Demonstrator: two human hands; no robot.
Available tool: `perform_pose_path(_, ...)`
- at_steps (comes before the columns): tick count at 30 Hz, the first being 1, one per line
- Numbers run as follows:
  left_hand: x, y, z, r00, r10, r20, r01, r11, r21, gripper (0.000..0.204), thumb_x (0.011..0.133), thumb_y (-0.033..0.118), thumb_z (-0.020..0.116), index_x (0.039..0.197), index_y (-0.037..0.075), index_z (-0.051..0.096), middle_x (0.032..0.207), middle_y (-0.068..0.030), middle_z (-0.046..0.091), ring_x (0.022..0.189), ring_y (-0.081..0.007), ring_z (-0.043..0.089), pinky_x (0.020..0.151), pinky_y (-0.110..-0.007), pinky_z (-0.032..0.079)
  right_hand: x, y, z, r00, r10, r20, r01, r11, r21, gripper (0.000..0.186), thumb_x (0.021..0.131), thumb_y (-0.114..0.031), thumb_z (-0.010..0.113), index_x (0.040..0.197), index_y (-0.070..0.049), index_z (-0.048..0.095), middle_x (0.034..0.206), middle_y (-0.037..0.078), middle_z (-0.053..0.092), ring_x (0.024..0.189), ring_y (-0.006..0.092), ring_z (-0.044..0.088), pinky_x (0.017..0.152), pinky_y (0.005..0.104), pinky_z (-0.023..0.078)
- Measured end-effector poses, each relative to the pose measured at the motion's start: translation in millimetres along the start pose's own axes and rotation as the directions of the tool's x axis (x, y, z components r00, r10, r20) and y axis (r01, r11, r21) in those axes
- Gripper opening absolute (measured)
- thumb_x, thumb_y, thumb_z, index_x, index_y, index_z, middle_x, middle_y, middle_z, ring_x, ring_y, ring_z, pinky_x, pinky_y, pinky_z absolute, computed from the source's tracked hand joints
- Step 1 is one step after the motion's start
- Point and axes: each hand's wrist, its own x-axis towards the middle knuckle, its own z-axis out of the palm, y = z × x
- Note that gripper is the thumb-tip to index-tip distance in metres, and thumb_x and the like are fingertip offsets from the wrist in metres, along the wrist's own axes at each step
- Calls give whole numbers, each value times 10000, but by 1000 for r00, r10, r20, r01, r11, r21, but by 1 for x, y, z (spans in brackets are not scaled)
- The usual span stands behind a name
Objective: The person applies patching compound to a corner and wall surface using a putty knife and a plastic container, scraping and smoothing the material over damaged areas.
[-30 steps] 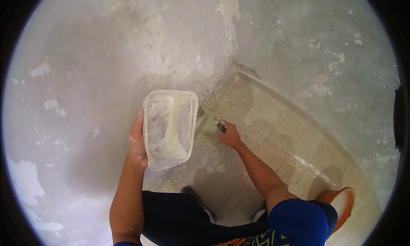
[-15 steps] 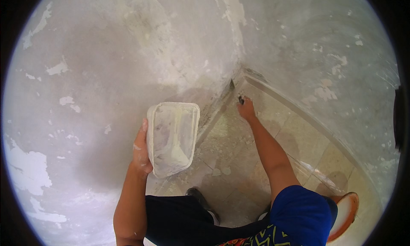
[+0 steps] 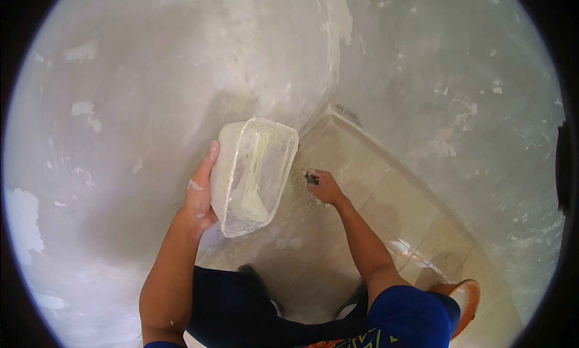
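Note:
In my left hand [image 3: 202, 188] is a clear rectangular plastic tub [image 3: 274, 167], tilted so that its open side faces me. Pale filler paste [image 3: 250, 197] streaks its inside and crusts the rim. Flecks of the same white stuff stick to my fingers. My right hand [image 3: 325, 188] is closed around a small dark-handled tool [image 3: 311, 178] low over the floor, just right of the tub. The tool's working end cannot be made out. Pale crumbs [image 3: 301, 167] lie on the floor beside it.
Grey plastered walls [image 3: 151, 58] with white patches meet in a corner [image 3: 332, 103] ahead. A raised skirting edge [image 3: 392, 152] runs along the right wall. Dusty floor tiles [image 3: 386, 209] lie below. An orange-rimmed bucket [image 3: 472, 306] stands by my right side.
My right hand has come back from the corner, leftward and nearer to me, with the dark tool. The tub has risen slightly, moved right and turned. The view has shifted a little.

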Motion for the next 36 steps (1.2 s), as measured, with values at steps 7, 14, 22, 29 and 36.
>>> perform_pose_path(7,16,-10,30,995,-98,-26,98,995,21,840,962,680,529,1523,65,416,1473,-177,513,1319,-301,545,1084,-461,465,17,-65,-149,865,358,351,-381,925,-5,281,879,-153,635,1107,8,659,833,81,637,630,150,580,556,318,458)
perform_pose_path(14,19,-22,41,986,-159,53,159,987,9,815,980,671,506,1517,62,429,1465,-176,527,1307,-304,555,1088,-460,468,-27,-187,-225,957,273,96,-287,856,431,182,951,-144,614,1066,-3,630,808,38,623,601,94,552,503,271,416)
perform_pose_path(22,20,-35,78,990,-128,53,130,991,-32,756,1026,638,424,1491,43,462,1417,-171,572,1252,-305,600,1078,-470,487,-86,-203,-250,991,115,70,-134,883,449,174,926,-120,707,1055,-5,696,757,40,644,595,100,571,511,264,421)
perform_pose_path(29,66,19,97,997,-24,67,7,972,237,740,1047,628,373,1502,49,442,1420,-167,560,1262,-281,594,1067,-451,500,-80,-216,-248,954,-301,20,295,944,148,317,930,-119,703,1210,20,653,848,171,673,686,237,607,675,356,500)
perform_pose_path(36,91,22,126,990,55,132,-87,963,255,755,1034,645,400,1519,67,424,1446,-166,534,1284,-275,573,1074,-433,486,-70,-186,-238,970,-228,-88,236,968,88,312,982,-110,657,1269,7,626,823,86,685,646,128,564,625,292,481)
